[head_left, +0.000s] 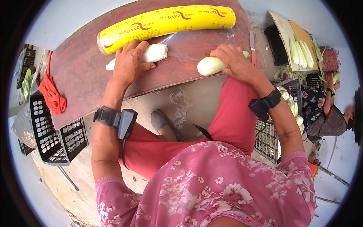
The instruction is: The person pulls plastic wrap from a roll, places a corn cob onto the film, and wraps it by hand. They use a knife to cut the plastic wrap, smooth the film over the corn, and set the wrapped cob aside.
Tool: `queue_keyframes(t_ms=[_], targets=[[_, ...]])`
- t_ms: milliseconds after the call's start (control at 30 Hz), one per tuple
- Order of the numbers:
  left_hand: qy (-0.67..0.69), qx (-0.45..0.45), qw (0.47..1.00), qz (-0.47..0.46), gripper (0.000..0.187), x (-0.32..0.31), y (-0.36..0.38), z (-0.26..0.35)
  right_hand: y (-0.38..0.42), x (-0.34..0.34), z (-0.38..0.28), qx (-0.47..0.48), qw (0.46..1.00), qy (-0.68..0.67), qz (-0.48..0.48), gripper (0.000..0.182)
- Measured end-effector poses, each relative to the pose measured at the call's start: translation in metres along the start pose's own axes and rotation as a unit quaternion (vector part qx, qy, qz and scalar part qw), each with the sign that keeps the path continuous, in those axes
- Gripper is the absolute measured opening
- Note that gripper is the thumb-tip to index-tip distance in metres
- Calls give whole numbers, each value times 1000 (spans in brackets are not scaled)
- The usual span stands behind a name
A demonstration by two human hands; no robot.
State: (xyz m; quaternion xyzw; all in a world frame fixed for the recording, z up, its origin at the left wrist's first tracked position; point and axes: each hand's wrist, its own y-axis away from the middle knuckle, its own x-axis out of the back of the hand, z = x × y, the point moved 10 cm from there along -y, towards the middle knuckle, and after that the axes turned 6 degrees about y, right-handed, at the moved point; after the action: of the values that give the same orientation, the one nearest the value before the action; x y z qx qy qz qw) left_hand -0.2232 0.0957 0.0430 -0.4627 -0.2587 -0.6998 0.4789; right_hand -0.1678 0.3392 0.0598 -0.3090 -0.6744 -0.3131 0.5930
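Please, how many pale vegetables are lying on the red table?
2: a whiter vegetable under the left hand, near the yellow roll; a greener vegetable under the right hand. Hands partly cover both, so more may be hidden.

We wear a pink blouse [189, 189] at six o'clock, printed with white flowers, with beading along its neckline. Its short sleeves end in narrow textured hems, the left sleeve [113, 193] toward seven o'clock, the right sleeve [297, 170] at four. Our trousers [234, 113] are plain rose-red, and a grey shoe [160, 120] shows near the centre. Dark straps carry angular, dark grey boxes: left box [127, 124] at nine o'clock, right box [259, 109] at three. A black cable [123, 151] hangs from the left one.
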Motion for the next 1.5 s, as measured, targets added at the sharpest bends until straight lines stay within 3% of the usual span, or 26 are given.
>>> queue_keyframes(t_ms=[333,733,1067,1233,1333,1500], targets=[[-64,-12,998,23,69,5,2,6,-2,2,-1,3,1000,9,-6,55],[-48,-9,998,37,68,5,4,5,14,1,-1,-40,999,14,29,80],[-51,-8,997,49,76,6,4,6,22,1,10,-88,994,39,43,76],[-13,-8,997,71,69,10,4,2,25,12,9,-87,995,32,43,76],[-5,-1,998,56,67,9,3,1,31,37,24,-120,990,-3,71,72],[-17,0,999,42,68,7,2,2,57,95,75,-237,936,-108,236,41]])
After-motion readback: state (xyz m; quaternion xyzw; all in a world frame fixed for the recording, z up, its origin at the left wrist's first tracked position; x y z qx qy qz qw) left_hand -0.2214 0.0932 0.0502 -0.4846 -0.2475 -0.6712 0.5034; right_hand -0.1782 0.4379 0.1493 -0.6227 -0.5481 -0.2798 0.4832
